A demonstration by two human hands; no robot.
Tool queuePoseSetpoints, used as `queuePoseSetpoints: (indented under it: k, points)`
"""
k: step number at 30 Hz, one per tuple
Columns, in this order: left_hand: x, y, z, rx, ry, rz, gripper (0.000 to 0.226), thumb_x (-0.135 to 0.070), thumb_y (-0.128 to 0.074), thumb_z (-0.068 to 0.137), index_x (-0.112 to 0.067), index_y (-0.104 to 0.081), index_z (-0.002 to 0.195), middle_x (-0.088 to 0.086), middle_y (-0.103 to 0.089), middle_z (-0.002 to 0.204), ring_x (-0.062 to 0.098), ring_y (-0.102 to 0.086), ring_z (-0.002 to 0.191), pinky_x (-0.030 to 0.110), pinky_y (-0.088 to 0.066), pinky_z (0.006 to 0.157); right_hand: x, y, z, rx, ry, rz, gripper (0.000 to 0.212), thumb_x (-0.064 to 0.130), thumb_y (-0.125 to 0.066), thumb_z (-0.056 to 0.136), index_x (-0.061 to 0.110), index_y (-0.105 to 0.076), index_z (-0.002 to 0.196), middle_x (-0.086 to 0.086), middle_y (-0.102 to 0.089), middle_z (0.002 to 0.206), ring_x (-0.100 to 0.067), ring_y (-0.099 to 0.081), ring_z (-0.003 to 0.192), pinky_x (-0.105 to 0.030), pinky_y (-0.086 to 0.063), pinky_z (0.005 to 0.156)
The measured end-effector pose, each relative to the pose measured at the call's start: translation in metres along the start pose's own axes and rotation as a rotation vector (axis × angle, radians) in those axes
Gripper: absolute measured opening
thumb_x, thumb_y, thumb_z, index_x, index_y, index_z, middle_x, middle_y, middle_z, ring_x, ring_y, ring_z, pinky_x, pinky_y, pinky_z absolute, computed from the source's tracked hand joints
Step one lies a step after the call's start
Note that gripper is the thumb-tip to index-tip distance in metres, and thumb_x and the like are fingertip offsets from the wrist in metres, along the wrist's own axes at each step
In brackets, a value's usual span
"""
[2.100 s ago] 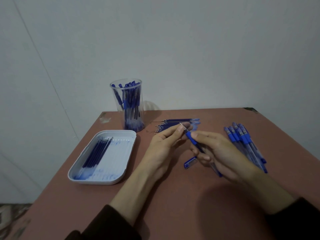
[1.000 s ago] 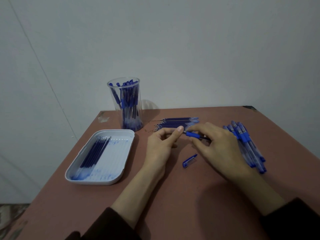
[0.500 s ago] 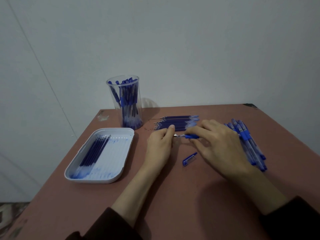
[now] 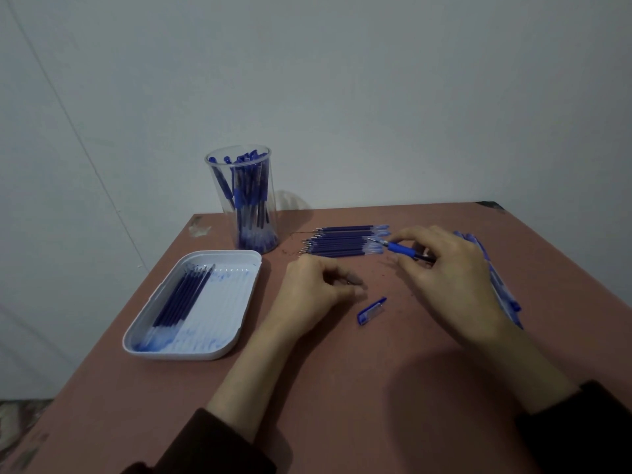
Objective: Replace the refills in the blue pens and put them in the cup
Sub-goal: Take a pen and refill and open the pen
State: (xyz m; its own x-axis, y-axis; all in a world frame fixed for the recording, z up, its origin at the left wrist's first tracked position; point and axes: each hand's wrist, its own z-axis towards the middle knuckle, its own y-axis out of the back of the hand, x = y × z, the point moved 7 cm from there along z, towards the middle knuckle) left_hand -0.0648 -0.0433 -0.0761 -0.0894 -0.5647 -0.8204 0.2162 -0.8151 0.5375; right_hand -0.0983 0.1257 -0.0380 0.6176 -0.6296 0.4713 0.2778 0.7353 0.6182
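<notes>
The head camera looks down on a reddish desk [image 4: 342, 388] set against a pale wall [image 4: 342, 97]. The right hand [image 4: 451, 278] hovers over the far middle of the desk, its thumb and fingertips curled in a pinch on the blue pen [image 4: 400, 248]. The grasp sits just behind the pen's blue grip section. The pen has no cap on, and its metal tip points left, lying over the clear right ends of the row of fresh refills [image 4: 342, 244]. These refills lie side by side on the desk, tips to the left. The left hand [image 4: 314, 289] rests on the desk nearer the camera, well apart from the pen. Its fingers are loosely curled inward and nothing shows in them. Just to the right of its fingertips a loose blue cap [image 4: 372, 310] lies on the desk, between the two hands. The clear cup [image 4: 244, 200] stands upright at the far left of the desk, beside the wall, and is packed with blue pens standing on end. In front of it sits a white tray [image 4: 178, 354] smeared with blue ink, with a few used refills [image 4: 181, 299] lying together along its left side. A pile of capped pens [image 4: 502, 292] lies at the right, partly hidden behind the right hand. Dark sleeves cover both forearms at the bottom edge.
</notes>
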Motion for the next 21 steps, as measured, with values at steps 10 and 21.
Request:
queuePoseSetpoints:
  k: [10,21]
  points:
    - [-0.0043,-0.0115,-0.0023,0.112,-0.022,0.130,0.024,-0.018,-0.078,0.074,-0.025,-0.074,0.097,-0.006,-0.071,0.079,-0.008,-0.053,0.061,0.003,-0.040,0.062,0.0003,-0.0048,0.0000,0.067,-0.018,0.004,0.021,0.016,-0.069,0.081,0.027,-0.069,0.099,0.003,-0.065,0.086,-0.013,-0.057,0.073,-0.038,-0.051,0.068]
    - [-0.0001,-0.0069,0.0009,0.036,0.001,0.041,0.025,-0.027,-0.080,0.073,-0.028,-0.072,0.096,-0.008,-0.069,0.084,-0.002,-0.059,0.067,0.011,-0.048,0.068,0.0026,-0.0076,-0.0002,0.096,0.006,0.012,0.019,0.018,-0.070,0.080,0.028,-0.069,0.096,0.005,-0.066,0.084,-0.012,-0.057,0.073,-0.039,-0.052,0.069]
